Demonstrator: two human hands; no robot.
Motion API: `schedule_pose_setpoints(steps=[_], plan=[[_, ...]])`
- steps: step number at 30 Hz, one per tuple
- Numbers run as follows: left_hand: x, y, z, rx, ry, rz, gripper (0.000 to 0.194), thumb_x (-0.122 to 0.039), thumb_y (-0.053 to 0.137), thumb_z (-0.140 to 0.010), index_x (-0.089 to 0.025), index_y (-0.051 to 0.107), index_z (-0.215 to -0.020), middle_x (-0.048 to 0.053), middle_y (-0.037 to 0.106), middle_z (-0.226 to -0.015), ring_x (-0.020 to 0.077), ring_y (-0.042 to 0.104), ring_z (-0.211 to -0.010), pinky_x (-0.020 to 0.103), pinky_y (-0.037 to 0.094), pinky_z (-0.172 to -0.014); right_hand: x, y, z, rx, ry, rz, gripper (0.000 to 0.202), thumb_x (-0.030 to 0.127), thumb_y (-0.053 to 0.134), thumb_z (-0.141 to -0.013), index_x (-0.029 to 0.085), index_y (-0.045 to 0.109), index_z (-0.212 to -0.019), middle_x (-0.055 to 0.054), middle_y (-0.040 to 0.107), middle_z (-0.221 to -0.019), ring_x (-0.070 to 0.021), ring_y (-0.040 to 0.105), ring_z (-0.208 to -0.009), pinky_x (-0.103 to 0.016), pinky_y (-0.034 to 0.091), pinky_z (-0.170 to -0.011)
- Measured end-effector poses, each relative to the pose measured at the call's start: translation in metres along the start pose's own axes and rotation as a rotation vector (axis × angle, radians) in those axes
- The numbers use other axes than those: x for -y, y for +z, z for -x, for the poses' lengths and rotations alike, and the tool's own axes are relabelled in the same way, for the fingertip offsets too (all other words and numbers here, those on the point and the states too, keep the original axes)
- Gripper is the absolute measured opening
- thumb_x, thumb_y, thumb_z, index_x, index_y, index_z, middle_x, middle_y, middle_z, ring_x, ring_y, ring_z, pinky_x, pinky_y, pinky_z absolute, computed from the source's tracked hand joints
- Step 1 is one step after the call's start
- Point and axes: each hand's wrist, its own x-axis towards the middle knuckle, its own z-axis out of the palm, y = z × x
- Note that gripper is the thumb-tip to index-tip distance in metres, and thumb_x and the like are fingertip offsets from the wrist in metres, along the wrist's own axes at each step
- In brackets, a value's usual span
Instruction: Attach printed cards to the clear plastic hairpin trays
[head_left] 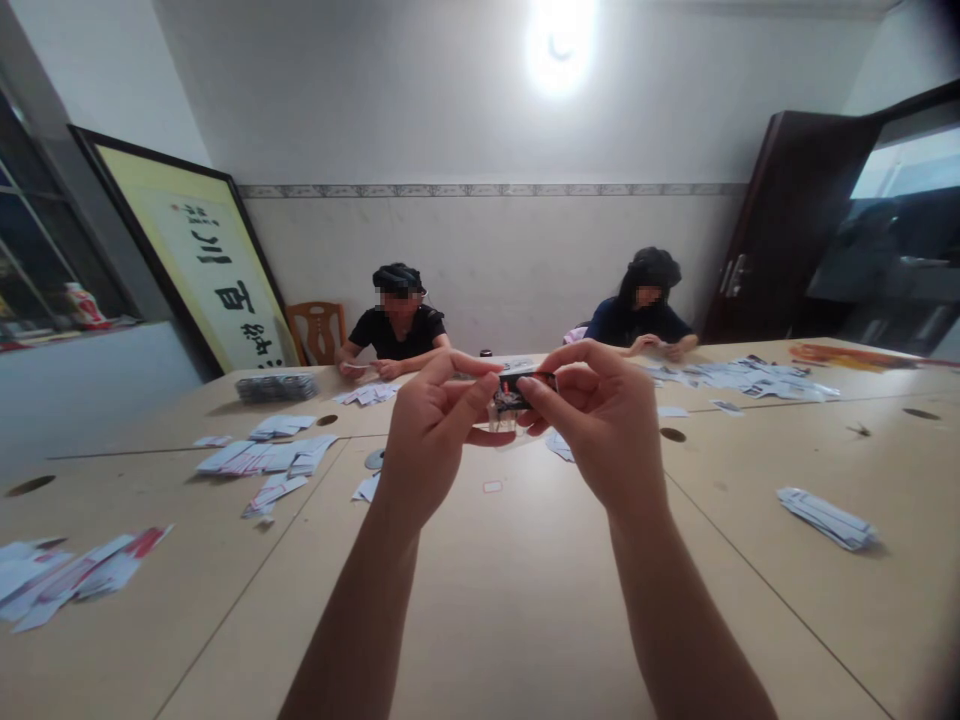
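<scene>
Black item (514,393) held up over a pale table (517,620)

From the head camera, you have the small item raised in front of you, clear of the tabletop. It carries a touch of red, with clear material showing at its lower left; you cannot tell exactly what it is. Your left hand (433,420) pinches its left end, thumb against the fingers. Your right hand (606,418) presses a thumb on its front at the right, fingers curled behind.

Below your hands, a small red-edged label (492,487) lies flat. On your left are loose paper slips (259,457), with a grey bundle (276,387) beyond them; on your right, a narrow stack (827,520) lies apart. Across from you sit a person in a black shirt (403,337) and a person in a dark blue top (637,322), each with both hands together in front.
</scene>
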Motion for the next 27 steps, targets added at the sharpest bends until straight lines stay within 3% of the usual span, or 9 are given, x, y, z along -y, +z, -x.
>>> schedule_pose_setpoints(steps=[11,17,27], plan=[[0.0081,-0.0018,-0.0041,-0.004,0.028,0.028,0.029,-0.042,0.077,-0.085,-0.017,0.065,-0.092,0.0,0.072,-0.07,0.0157,0.072,-0.068,0.025,0.066,-0.056,0.0005,-0.0008,-0.0034,0.012,0.055,-0.104,0.022,0.025,0.081,-0.077,0.019,0.06,-0.073,0.0,0.073,-0.063,-0.0162,0.072,-0.051,-0.024,0.061,-0.047],[0.0091,-0.0035,-0.0049,-0.007,0.002,0.048,0.029,-0.042,0.079,-0.083,-0.017,0.066,-0.09,-0.003,0.066,-0.063,0.0118,0.067,-0.06,0.026,0.066,-0.056,-0.0005,-0.0019,-0.0045,0.022,0.081,-0.149,0.021,0.025,0.083,-0.076,0.018,0.063,-0.072,0.001,0.072,-0.062,-0.0153,0.072,-0.051,-0.023,0.062,-0.048],[0.0044,-0.0091,-0.0046,0.006,0.015,0.096,0.029,-0.04,0.078,-0.084,-0.017,0.062,-0.092,0.001,0.076,-0.078,0.0161,0.075,-0.07,0.025,0.066,-0.056,0.0015,-0.0067,-0.0048,0.016,0.069,-0.139,0.012,0.025,0.081,-0.078,0.017,0.073,-0.075,0.001,0.072,-0.06,-0.0149,0.072,-0.05,-0.023,0.064,-0.048]])
